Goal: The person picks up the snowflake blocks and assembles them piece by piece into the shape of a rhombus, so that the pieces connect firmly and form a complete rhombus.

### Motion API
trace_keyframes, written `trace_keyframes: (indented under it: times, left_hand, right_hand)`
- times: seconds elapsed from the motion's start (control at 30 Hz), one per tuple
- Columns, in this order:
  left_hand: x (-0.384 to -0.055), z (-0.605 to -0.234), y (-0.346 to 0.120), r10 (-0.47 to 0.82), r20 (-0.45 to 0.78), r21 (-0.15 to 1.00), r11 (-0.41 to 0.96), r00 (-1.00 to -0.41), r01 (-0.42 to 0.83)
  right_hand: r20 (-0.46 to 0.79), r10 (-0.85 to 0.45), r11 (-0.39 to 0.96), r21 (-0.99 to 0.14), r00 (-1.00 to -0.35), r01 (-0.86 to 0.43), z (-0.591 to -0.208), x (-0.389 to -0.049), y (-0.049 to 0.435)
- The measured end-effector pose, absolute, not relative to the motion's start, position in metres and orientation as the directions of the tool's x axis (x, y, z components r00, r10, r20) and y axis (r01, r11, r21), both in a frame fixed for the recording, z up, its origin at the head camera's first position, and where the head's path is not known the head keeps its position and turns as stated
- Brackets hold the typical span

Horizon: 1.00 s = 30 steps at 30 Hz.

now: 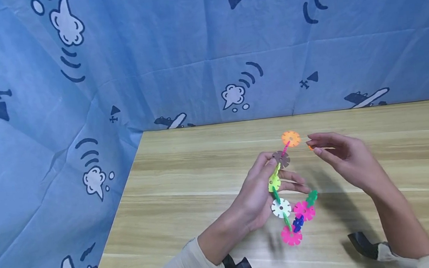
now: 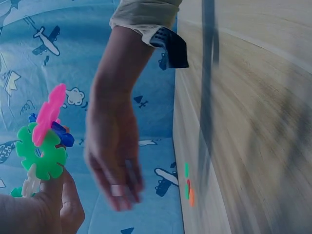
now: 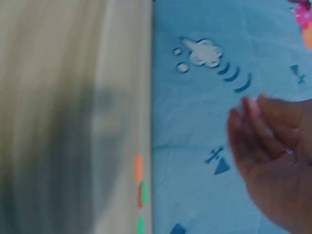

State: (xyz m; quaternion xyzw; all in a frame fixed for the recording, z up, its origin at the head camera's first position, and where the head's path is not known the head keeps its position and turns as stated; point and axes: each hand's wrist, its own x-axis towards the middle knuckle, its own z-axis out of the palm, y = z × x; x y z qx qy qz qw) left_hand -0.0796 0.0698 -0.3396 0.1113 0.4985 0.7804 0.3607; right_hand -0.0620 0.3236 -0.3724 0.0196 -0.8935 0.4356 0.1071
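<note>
My left hand [image 1: 255, 197] pinches a multicoloured chain of notched plastic discs [image 1: 286, 207] | chain above the worktop [image 1: 187, 173], orange end disc [image 1: 293, 135] toward far edge | my right hand [image 1: 351, 162] near, thumb and fingertips parted

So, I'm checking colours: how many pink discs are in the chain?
3: an edge-on disc below the orange disc; the lowest disc; a third disc right of the white disc. Some may be hidden.

looks like a screened-off work nook tbh, creased blue cartoon-plane-and-cloud-print cloth [image 1: 179, 61] hangs behind and along the left of a flat, pale wood-grain counter [image 1: 194, 168], can't tell from that whether it's inside a home, an office or some studio
</note>
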Motion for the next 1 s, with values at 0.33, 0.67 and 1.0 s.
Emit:
trace_keyframes:
  times: [0.33,0.67,1.0]
  left_hand:
    - [-0.078,-0.340,0.069,0.666,-0.205,0.864,-0.222,-0.717,-0.453]
    - [-0.079,-0.338,0.067,0.707,-0.186,0.869,-0.205,-0.682,-0.450]
    - [-0.079,-0.339,0.066,0.739,-0.186,0.862,-0.193,-0.648,-0.469]
  right_hand:
    - [-0.116,0.022,0.781,-0.618,-0.993,0.090,-0.411,-0.075,0.345]
    - [-0.174,-0.040,0.859,-0.508,-0.984,0.055,-0.412,-0.075,0.347]
    - [-0.248,0.041,0.868,-0.472,-0.968,0.158,-0.415,-0.075,0.348]
